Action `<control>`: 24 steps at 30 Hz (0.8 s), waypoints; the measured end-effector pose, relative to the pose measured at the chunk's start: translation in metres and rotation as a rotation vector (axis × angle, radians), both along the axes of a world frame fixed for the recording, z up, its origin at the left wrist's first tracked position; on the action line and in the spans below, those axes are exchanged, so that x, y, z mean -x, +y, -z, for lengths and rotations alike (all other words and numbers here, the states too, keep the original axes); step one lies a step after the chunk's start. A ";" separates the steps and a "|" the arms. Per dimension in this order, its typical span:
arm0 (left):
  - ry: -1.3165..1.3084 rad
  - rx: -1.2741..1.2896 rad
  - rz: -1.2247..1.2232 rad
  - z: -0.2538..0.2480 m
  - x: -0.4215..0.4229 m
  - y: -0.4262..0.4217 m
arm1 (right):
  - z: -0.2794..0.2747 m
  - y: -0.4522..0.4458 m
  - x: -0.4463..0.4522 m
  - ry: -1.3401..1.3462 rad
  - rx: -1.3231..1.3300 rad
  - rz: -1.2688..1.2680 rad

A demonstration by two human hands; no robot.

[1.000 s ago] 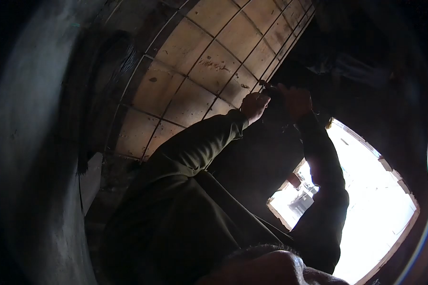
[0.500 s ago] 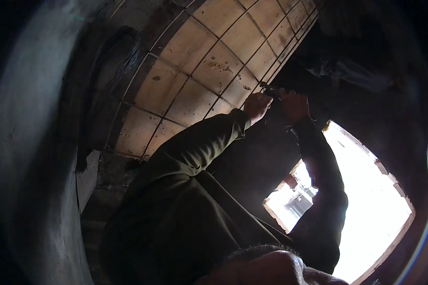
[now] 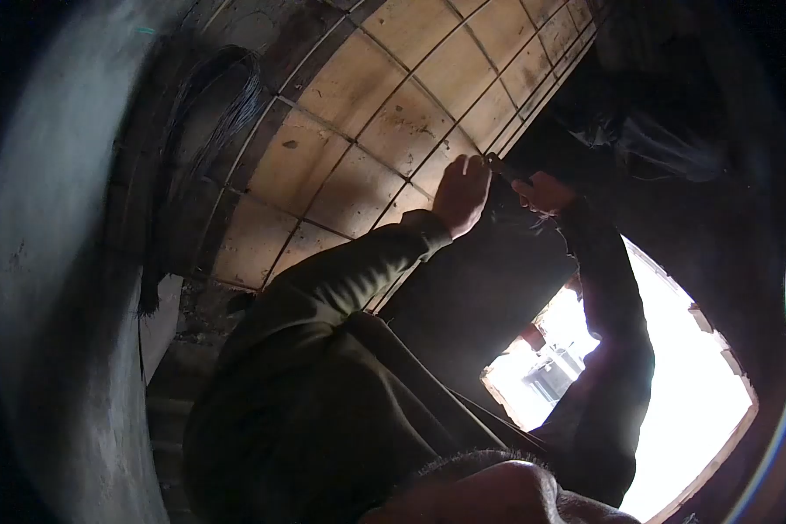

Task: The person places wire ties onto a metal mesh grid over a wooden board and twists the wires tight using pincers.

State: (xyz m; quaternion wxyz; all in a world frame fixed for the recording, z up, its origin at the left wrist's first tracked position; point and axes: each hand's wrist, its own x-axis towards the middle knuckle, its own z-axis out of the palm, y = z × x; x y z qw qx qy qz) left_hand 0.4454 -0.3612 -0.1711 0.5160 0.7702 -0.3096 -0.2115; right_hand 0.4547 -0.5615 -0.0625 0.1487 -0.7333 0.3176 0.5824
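Metal mesh (image 3: 354,141) is neared at its right edge: the left hand (image 3: 463,194), pinch unclear, has been raised beside the tool (image 3: 504,169) gripped by the right hand (image 3: 548,193).

Tan panel (image 3: 405,129), patchy with stains and dark marks; grid of thin rods (image 3: 354,141) across its face.

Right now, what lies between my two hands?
A dark tool, held in your right hand, its tip by the fingers of your left hand; the head view shows it.
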 end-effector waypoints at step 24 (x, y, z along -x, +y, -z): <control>0.031 0.303 0.001 -0.005 -0.009 -0.074 | -0.071 0.072 0.023 -0.341 0.595 -1.078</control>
